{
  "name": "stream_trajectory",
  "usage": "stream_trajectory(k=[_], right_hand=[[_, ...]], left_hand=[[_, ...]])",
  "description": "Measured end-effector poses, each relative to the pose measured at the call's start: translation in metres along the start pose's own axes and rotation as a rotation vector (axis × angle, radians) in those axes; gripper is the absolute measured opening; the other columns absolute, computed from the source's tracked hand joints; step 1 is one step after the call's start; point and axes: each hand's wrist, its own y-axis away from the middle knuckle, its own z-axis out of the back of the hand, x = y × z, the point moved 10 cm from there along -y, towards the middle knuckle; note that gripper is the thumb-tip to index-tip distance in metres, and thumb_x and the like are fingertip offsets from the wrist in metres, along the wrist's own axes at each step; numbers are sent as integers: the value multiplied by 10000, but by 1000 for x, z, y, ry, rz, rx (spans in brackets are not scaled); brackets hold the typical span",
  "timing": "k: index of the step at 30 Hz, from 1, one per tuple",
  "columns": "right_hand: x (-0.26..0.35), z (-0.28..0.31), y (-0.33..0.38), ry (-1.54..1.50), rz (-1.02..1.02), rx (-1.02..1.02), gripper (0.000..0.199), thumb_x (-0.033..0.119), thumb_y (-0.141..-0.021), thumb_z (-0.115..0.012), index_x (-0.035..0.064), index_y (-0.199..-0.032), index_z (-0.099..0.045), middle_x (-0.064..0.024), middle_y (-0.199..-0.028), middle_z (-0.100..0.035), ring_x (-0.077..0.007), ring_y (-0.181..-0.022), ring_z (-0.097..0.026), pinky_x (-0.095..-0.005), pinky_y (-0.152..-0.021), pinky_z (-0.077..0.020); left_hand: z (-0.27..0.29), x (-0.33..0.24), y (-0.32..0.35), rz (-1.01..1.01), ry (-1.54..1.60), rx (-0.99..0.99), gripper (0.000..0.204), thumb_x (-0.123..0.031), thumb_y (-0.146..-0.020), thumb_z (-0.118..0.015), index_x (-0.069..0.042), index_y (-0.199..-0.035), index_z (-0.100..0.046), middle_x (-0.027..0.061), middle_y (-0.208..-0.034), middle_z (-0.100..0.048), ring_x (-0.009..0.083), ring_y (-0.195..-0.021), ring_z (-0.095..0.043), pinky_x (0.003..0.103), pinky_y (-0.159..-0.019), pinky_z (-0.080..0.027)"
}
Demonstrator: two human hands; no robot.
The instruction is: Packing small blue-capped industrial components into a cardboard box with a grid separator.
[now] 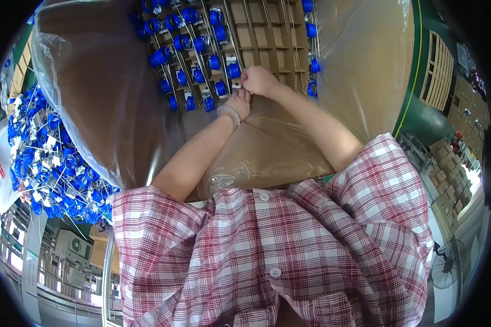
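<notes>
Both my hands meet at the near edge of a cardboard divider grid (pixel 261 56). My right hand (pixel 259 82) is closed in a pinch beside a coil of blue cable (pixel 233 71) on a thin metal rod. Just below it, my left hand (pixel 238 106), with a pale band at the wrist, has its fingers drawn together. A small white piece (pixel 236 85) shows at the fingertips; what each hand grips is mostly hidden. Several more blue coils with metal rods and white ends stand in the grid's left cells. The cells on the right show bare cardboard.
Clear plastic film (pixel 360 65) lines the large carton around the grid. On the left lies a big heap of blue cable coils (pixel 54 158) with white ends. A wooden pallet (pixel 439 71), stacked cartons (pixel 447 174) and a fan (pixel 444 270) stand off to the right.
</notes>
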Motion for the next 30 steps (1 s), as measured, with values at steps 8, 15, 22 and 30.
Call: stream_trajectory(k=[8, 15, 22, 30], right_hand=[[1, -20, 24, -250, 28, 303, 213, 98, -693, -547, -5, -862, -628, -160, -734, -638, -219, -500, -617, -360, -533, -515], [19, -48, 27, 448, 181, 281, 372, 344, -720, -641, 17, -898, -628, -167, -828, -650, -317, -813, -630, -414, -734, -509], [-1, -47, 36, 120, -190, 273, 479, 394, -687, -684, 43, -1006, -621, -170, -968, -641, -303, -922, -615, -380, -797, -496], [7, -53, 34, 114, -131, 3, 457, 377, -673, -727, 25, -940, -607, -188, -919, -635, -324, -873, -615, -381, -772, -487]], left_hand=[[53, -6, 63, 116, 193, -126, 356, -147, -839, -449, 62, -1122, -505, 191, -1121, -515, 294, -944, -551, 363, -725, -506], [197, -26, 185, 17, 605, -429, 333, -99, -748, -535, 40, -1050, -549, 124, -970, -584, 210, -851, -588, 308, -675, -521], [190, -8, 221, 236, 722, -523, 348, -119, -769, -587, 12, -1088, -543, 140, -1095, -575, 255, -881, -600, 332, -748, -512], [170, -22, 238, 361, 676, -580, 381, -137, -777, -588, -7, -1131, -528, 112, -1094, -575, 239, -912, -586, 313, -763, -500]])
